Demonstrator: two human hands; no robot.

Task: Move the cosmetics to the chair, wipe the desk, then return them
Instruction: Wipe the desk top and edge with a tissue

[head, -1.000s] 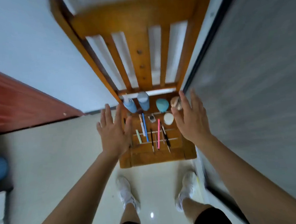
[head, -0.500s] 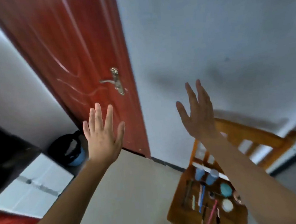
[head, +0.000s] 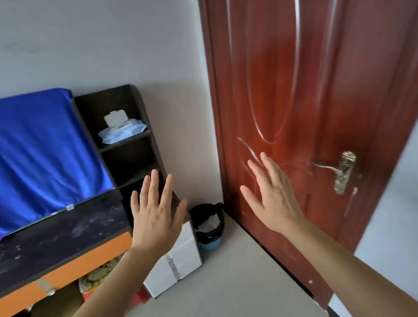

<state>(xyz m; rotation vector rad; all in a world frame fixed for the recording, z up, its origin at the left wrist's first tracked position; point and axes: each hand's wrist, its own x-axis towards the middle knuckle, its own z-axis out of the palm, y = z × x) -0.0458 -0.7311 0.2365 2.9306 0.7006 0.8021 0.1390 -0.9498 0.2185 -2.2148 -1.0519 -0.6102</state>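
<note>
Head view, left hand (head: 154, 214) and right hand (head: 273, 198) raised, fingers straight, spread, empty, dusty desk (head: 57, 239) lengthwise left to right

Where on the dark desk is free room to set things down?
The dusty desk top is bare between the blue cloth behind, the orange drawer front and the shelf unit. The top shelf is taken by a wipes pack.

door (head: 296, 73): glossy red wood | handle (head: 342, 171): shiny metal | desk (head: 52, 240): dark, dusty matt top | drape (head: 29, 155): blue cloth
</note>
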